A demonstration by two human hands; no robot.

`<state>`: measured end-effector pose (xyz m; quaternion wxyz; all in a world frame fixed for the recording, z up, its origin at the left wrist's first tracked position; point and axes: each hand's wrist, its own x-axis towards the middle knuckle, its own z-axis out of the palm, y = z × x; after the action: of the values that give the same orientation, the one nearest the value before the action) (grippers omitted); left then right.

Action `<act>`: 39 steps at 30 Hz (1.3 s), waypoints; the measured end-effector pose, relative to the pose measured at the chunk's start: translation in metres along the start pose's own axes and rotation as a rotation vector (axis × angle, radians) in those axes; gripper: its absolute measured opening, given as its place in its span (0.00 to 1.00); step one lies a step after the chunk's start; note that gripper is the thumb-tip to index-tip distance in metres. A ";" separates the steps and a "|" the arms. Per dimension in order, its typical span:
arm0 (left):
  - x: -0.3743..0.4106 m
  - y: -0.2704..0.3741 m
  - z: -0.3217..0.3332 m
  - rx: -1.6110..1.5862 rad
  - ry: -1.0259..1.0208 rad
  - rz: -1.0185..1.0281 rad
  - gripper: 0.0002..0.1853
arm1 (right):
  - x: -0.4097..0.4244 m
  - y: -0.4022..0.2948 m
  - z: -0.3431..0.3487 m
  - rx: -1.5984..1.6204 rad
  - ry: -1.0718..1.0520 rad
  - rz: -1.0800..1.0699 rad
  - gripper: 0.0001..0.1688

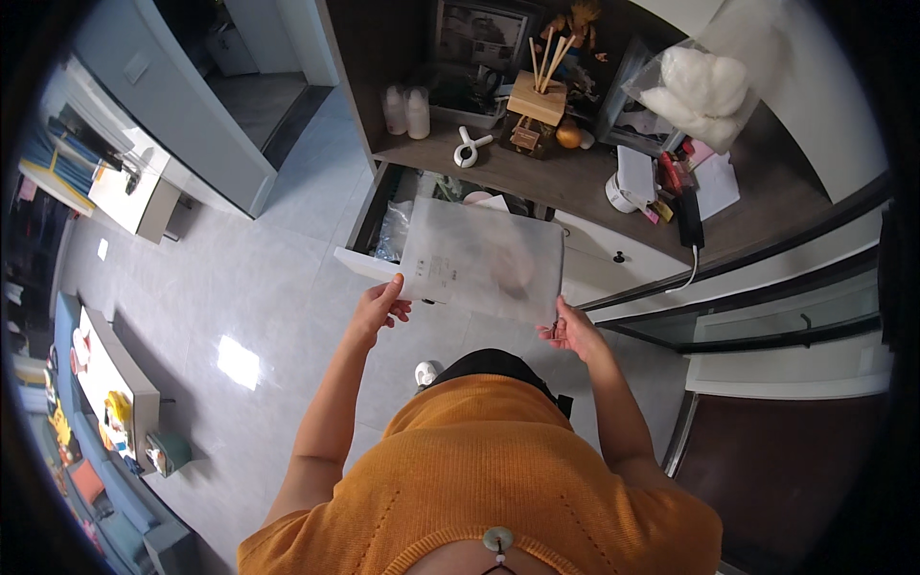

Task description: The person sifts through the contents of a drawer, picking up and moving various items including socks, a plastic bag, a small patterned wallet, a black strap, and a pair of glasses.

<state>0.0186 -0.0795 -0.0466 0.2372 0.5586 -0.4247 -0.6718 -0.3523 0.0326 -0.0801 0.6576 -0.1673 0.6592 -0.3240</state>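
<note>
Both of my hands hold a translucent white plastic bag [474, 251] stretched flat in front of me. The bag bears small print, and a pinkish shape shows dimly through its right half. My left hand [381, 305] pinches its near left corner between thumb and fingers. At the near right corner, my right hand [571, 330] grips the edge. Beneath and beyond the bag, a pulled-out white drawer [366, 262] is partly covered by it. Inside the drawer lies a clear plastic packet [394, 228]; other contents are partly hidden.
On the dark wooden shelf [445, 152] stand two pump bottles [417, 113], a white clip-like object [468, 147], a reed diffuser [535, 108] and a white tub [619, 194]. A bag of cotton [701, 90] hangs at right. A glass-panelled door [755, 302] stands close on my right.
</note>
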 end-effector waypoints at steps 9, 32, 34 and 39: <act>0.006 -0.010 -0.001 0.054 -0.038 0.129 0.18 | -0.021 -0.011 0.018 -0.062 0.184 -0.397 0.12; -0.028 -0.034 0.053 0.650 0.489 0.958 0.17 | 0.001 -0.022 -0.009 -0.250 0.077 -0.187 0.18; -0.034 -0.030 0.065 0.972 0.226 0.992 0.23 | 0.000 -0.030 0.004 -0.196 0.085 -0.177 0.18; -0.023 -0.020 0.083 1.227 -0.081 0.979 0.31 | 0.014 -0.026 0.010 0.063 -0.026 -0.186 0.12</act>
<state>-0.0514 -0.0254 -0.0493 0.1396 0.3139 -0.9261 -0.1561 -0.3486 0.0020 -0.0734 0.6381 -0.2110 0.6217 -0.4022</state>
